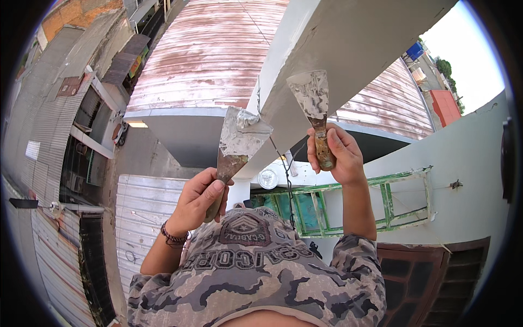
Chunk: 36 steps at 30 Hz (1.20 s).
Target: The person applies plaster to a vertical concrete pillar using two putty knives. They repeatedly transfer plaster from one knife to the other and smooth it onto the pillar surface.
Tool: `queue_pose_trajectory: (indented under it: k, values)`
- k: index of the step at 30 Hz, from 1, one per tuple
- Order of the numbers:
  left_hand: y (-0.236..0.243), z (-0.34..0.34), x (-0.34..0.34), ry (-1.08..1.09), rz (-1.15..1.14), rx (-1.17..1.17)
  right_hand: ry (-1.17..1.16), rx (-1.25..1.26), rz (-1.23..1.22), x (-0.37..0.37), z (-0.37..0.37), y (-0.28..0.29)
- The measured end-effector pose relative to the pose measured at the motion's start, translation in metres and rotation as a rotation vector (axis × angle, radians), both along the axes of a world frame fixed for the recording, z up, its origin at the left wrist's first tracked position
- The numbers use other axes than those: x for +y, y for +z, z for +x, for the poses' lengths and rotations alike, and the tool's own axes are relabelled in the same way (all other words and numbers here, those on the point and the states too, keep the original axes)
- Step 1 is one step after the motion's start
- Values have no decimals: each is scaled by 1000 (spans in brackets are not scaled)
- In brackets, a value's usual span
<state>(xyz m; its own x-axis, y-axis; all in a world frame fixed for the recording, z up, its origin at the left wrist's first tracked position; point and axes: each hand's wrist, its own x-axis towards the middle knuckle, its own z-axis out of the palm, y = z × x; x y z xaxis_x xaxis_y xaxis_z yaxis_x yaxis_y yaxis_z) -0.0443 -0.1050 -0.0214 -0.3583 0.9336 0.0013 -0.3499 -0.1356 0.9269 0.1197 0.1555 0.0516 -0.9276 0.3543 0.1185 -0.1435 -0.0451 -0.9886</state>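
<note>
My left hand (201, 199) grips the handle of a wide putty knife (239, 141), its blade coated in white-grey filler with a lump near the top edge. In my right hand (340, 152) is a narrower putty knife (309, 90), held by its worn handle, with white filler smeared over the blade. Both knives are raised and apart, below and in front of a long grey concrete beam (354, 32) that runs diagonally to the upper right.
Rusty corrugated roofs (201, 49) lie beyond the beam. A green metal ladder (387, 201) lies below on the right, near a white bucket (268, 178) and dangling dark wires (289, 201). A pale wall (468, 152) stands at right; street and buildings show far below at left.
</note>
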Motion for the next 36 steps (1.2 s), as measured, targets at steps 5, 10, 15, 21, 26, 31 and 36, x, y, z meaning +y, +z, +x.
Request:
queue_pose_trajectory:
  k: [5,10,15,21,26,31,36]
  values:
    - [-4,1,-26,31,-97,78,117,-14,-43,-19,-5,-42]
    - [-6,3,-52,7,-154,65,75,12,-58,-32,-15,-81]
    - [-12,5,-63,28,-180,89,96,7,7,-40,-15,-99]
    - [-11,8,-66,5,-206,56,33,25,19,-61,-1,-106]
    - [-13,12,-66,-5,-190,71,-64,-5,142,-69,18,-114]
    - [-10,10,-64,-33,-129,118,-81,-42,464,-58,30,-102]
    - [-3,4,-50,82,-78,221,-339,-270,413,-40,50,-106]
